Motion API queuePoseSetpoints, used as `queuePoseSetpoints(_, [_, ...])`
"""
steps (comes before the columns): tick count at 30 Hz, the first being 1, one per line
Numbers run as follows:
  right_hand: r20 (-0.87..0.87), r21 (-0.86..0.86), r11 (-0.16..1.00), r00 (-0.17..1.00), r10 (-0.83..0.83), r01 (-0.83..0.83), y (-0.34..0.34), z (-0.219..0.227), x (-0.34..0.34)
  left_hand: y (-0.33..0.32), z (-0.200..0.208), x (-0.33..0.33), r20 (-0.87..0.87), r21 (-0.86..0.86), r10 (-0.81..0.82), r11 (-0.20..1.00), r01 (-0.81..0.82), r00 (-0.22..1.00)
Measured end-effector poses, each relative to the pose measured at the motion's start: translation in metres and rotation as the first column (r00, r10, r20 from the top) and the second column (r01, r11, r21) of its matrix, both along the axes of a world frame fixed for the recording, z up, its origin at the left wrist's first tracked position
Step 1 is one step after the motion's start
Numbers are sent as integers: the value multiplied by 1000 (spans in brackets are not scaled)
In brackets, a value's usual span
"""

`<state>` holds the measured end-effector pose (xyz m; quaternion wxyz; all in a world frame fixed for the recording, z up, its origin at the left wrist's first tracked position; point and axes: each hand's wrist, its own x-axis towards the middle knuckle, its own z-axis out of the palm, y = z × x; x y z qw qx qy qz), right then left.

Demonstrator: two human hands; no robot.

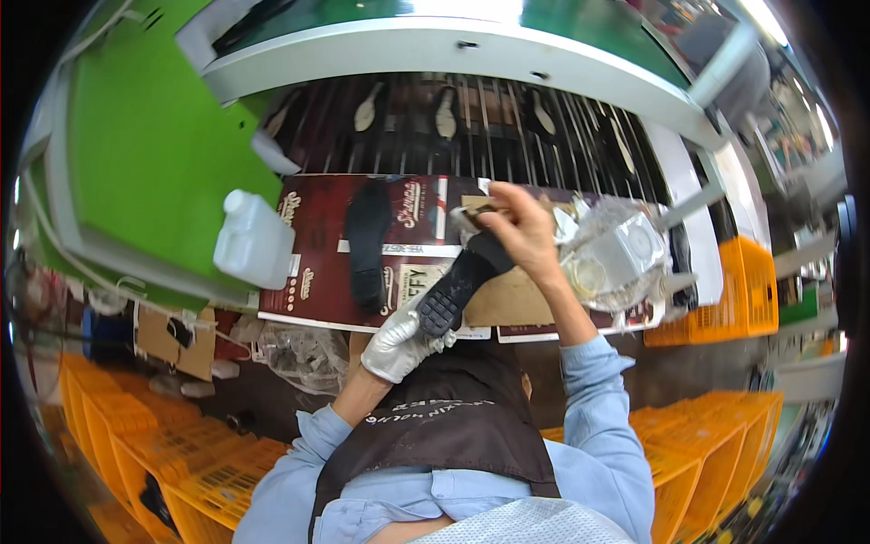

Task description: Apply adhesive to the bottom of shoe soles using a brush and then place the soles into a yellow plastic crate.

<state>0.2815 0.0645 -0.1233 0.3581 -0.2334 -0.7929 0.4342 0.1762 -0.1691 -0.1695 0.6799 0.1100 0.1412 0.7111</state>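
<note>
My left hand [397, 350], in a silvery white glove, grips a black shoe sole [442, 306] by its heel end, treaded side up. The sole slants up and to the right above the work board. At its far end is my bare right hand [526, 234], fingers bent and thumb close to the fingertips. Something small and dark seems to be at those fingertips, too unclear to name. A second black sole [367, 245] lies lengthwise on the dark red printed board [313, 218], left of the held one.
A white plastic jug [254, 243] stands at the board's left. On the right, a clear plastic container [625, 249] sits in crumpled plastic film. Beyond the board, several soles [445, 116] lie on a rack of metal rods. Orange crates [739, 290] stand right and behind on both sides.
</note>
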Motion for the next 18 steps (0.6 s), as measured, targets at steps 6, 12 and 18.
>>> queuePoseSetpoints(6, [-282,-358,931,943,-179,70,-7,19,34,-46,18,-26,-181,18,97,995,-95,979])
queuePoseSetpoints(12, [-255,-445,884,925,-281,146,-17,-18,77,-77,67,-63,-238,145,365,930,-339,900])
queuePoseSetpoints(18, [-281,-524,846,919,-278,95,-36,-32,83,16,153,-136,-120,472,481,797,-377,868])
